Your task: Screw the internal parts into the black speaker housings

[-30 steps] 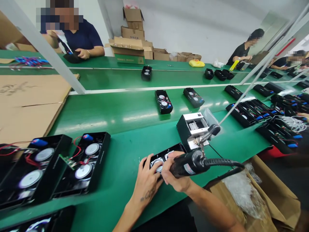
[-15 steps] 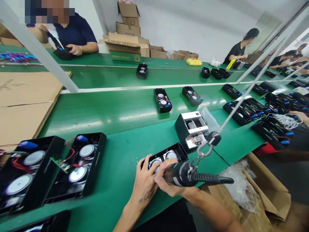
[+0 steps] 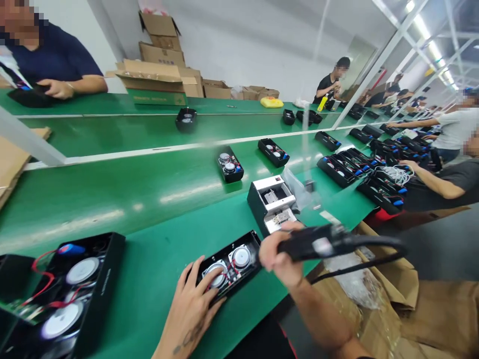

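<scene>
On the green assembly surface (image 3: 149, 319): an open black speaker housing (image 3: 249, 264) lies angled near the near edge, its two round speakers (image 3: 240, 257) and red wires (image 3: 225, 275) facing up.
Left hand (image 3: 190, 311): fingers spread across the housing's near side, one resting by a speaker; a flat, wide hold like this suits keeping the housing steady.
Right hand (image 3: 280, 254): wrapped around a corded electric screwdriver (image 3: 322, 244), just beside the housing's far corner; the tool lies nearly level, and its tip is hidden.
Grip: left spread and pressing down; right closed firmly around the tool's body.
Nearby: a white-and-black fixture (image 3: 271, 202) sits beyond the housing, and a cardboard box (image 3: 377, 314) lies below the surface's edge.
</scene>
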The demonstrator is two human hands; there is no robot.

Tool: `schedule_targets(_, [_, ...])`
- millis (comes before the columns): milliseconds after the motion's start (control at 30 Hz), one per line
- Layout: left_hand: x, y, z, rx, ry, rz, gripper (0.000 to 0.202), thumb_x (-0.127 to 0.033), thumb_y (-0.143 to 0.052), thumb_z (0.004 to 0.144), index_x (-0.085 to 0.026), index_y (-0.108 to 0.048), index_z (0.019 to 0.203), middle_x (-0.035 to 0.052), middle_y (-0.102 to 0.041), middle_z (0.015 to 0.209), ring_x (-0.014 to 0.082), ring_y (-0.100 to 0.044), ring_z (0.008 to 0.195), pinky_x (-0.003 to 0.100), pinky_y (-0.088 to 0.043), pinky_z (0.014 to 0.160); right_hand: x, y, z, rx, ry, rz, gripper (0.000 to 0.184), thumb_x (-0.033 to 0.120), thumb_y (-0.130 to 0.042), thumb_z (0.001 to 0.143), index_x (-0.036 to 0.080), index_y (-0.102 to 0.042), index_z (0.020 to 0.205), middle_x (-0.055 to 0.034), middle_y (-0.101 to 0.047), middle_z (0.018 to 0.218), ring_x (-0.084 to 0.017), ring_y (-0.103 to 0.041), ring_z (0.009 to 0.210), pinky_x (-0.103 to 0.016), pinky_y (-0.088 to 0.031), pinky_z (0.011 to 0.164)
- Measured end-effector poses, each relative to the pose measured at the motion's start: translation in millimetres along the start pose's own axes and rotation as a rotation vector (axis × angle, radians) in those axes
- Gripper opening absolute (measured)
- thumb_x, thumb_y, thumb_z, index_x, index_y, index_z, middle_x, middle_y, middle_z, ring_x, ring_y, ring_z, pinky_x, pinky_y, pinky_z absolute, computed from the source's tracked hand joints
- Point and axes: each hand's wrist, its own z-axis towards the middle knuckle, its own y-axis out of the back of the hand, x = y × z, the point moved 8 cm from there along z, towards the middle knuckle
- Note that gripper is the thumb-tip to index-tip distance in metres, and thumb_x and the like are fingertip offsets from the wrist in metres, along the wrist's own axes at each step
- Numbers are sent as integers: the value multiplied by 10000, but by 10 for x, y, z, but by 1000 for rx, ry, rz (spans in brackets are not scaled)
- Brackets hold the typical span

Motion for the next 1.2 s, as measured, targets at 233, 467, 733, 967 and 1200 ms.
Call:
schedule_targets(233, [-52,223,27,-21,-110,50,178,-393,-749,997,-265,-773,1119,87,-807,1199,403,-610,1457,674,-448,1250,239,1176,621,-554,158,-180,402,408,-819,925,246,-509,1123,128,-599,556,-139,-545,443,-334,-518,600])
schedule_targets(467, [-396,64,332,27,-35,86,295,-465,-598,1089,-229,-747,1185,75,-822,1060,298,-740,1122,544,-488,1196,-75,1009,664,-303,-59,-156,348,406,-872,847,226,-604,977,109,-566,522,-122,-500,423,-307,-479,497])
schedule_targets(733, [-484,-16,436,105,-32,132,234,-338,-570,1111,-233,-776,1144,16,-835,875,260,-741,973,481,-529,1043,-24,424,50,-139,-75,354,401,403,-784,983,289,-531,1272,153,-496,570,-101,-419,353,-256,-395,388])
schedule_targets(967, [-493,1,448,109,-14,117,222,-302,-559,1119,-245,-774,1121,-11,-841,872,242,-748,956,463,-508,1052,-19,-91,-110,-46,30,377,330,390,-729,1050,325,-523,1299,131,-534,640,-86,-447,378,-234,-408,406])
schedule_targets(1200, [-460,-45,419,144,-3,105,204,-302,-588,1103,-243,-781,1134,0,-843,875,254,-747,977,472,-509,1061,-141,-148,-129,-38,8,332,331,348,-733,1042,294,-534,1300,136,-531,615,-85,-454,407,-242,-437,449])
